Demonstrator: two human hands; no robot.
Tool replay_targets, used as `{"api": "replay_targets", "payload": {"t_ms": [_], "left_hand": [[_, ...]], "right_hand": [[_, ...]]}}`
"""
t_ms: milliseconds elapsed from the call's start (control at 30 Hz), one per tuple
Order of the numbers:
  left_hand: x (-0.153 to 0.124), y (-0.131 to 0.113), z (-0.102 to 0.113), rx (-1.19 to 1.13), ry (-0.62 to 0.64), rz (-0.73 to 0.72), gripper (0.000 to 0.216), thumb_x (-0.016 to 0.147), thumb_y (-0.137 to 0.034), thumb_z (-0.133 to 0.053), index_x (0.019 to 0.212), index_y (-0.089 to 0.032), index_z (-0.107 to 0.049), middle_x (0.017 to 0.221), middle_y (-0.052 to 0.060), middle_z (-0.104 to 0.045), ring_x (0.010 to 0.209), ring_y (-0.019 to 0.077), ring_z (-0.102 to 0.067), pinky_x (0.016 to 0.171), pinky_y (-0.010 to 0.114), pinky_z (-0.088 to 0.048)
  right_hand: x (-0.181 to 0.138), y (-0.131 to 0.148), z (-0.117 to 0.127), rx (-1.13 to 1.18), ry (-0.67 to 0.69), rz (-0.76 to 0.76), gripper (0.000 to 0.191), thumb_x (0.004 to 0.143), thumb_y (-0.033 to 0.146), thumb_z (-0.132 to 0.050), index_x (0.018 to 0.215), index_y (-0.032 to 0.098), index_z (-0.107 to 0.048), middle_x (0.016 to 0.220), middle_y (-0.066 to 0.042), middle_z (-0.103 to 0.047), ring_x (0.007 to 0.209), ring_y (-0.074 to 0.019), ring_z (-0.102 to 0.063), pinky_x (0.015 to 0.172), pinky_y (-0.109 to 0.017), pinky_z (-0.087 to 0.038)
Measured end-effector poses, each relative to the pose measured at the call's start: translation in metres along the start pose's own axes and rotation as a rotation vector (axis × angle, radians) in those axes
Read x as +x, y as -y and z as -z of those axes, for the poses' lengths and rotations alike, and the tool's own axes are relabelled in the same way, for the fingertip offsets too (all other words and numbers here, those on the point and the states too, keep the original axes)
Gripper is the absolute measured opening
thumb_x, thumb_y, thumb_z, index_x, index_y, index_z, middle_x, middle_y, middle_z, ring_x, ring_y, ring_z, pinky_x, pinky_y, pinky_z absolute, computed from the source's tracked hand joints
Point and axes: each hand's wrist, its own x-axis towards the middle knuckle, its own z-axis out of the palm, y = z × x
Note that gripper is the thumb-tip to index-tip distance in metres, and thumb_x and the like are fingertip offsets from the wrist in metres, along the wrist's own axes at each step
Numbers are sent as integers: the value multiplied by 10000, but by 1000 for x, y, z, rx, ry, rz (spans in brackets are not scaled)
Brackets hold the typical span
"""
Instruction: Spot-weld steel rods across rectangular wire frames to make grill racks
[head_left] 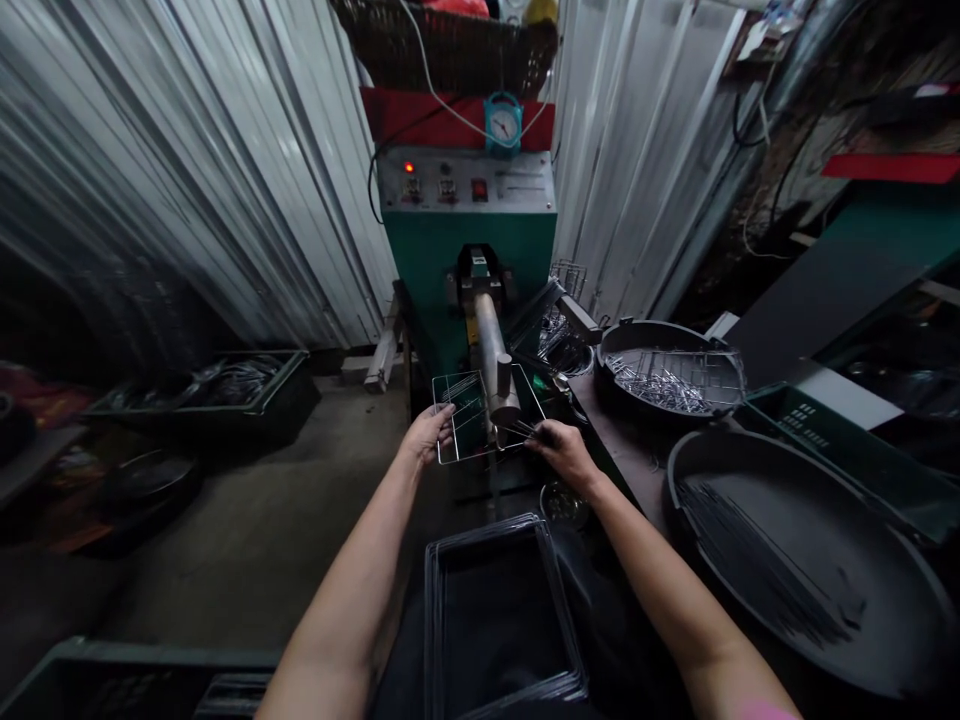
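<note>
A rectangular wire frame (438,432) with thin cross wires is held out at the machine's metal arm (491,335). My left hand (429,435) is closed on the frame's left side. My right hand (564,452) is closed at its right side, with a few thin wires (519,428) between the fingers. Part of the frame is hidden behind the round end of the arm (504,408). Below my hands, on my lap, lies a stack of rectangular wire frames (435,620).
The green machine (420,245) has a lit red lamp. At right stand a round pan (611,400) of short wire pieces and a larger pan (847,530) with long dark rods. Green crates (289,395) lie at left. A small bowl (564,505) sits below my right hand.
</note>
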Motion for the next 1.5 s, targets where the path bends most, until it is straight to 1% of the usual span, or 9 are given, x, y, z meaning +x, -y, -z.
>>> {"api": "replay_targets", "payload": {"t_ms": [200,300,467,567,633,900,1167,1333,1500], "left_hand": [[-1,0,3,46,-25,14,343,565,-342,-691,638,-166,-406,378,-124,-333,257,-3,-235,275,116,-169],[-1,-2,4,72,-42,32,312,571,-329,-691,682,-157,-455,426,-87,-438,300,37,-386,293,134,-263],[-3,-7,-1,77,-95,48,261,625,-308,-653,763,-134,-516,489,-35,-523,383,84,-499,319,156,-323],[-13,-5,0,73,-157,1,215,642,-264,-636,754,-148,-493,450,-60,-487,343,60,-454,294,129,-263],[-28,-1,4,77,-151,-20,226,641,-270,-632,783,-153,-503,460,-62,-488,339,56,-445,284,126,-256],[-121,30,28,137,-94,69,391,599,-388,-651,896,-182,-502,466,-72,-483,355,57,-435,274,114,-245],[-165,43,36,164,-112,92,370,624,-402,-627,898,-202,-481,473,-70,-497,355,65,-439,288,121,-273],[-180,42,45,187,-155,79,360,629,-395,-623,893,-199,-477,474,-64,-498,358,70,-447,290,123,-271],[-185,41,51,163,-211,27,328,632,-375,-622,871,-200,-479,476,-66,-497,359,68,-450,288,121,-271]], "right_hand": [[2,0,-2,29,-29,2,149,724,301,-603,669,176,-543,685,-7,-569,633,-129,-524,600,-233,-399],[-19,0,1,48,-203,-51,126,727,304,-593,765,187,-566,886,-47,-580,806,-162,-541,722,-275,-412],[-90,-24,-10,369,-637,-654,287,654,336,-639,879,191,-536,774,-5,-554,693,-133,-533,545,-217,-422],[-125,-41,-16,804,-756,-1011,228,667,326,-595,826,179,-523,635,29,-480,491,-82,-462,328,-144,-260],[-136,-44,-13,937,-767,-1086,183,667,271,-574,812,163,-542,591,32,-449,454,-74,-438,295,-133,-208],[-130,-24,10,1267,-602,-985,225,606,80,-621,829,102,-603,623,-2,-499,531,-62,-470,344,-106,-313],[-133,-16,5,1310,-497,-980,137,649,147,-580,782,127,-605,630,-11,-503,537,-82,-476,336,-134,-294],[-131,-3,5,1074,-436,-862,186,686,272,-577,836,161,-579,667,-12,-533,624,-137,-535,465,-225,-413],[-151,-4,-13,382,-409,-557,222,772,332,-492,918,180,-562,837,-39,-584,788,-165,-556,681,-287,-442]]}}
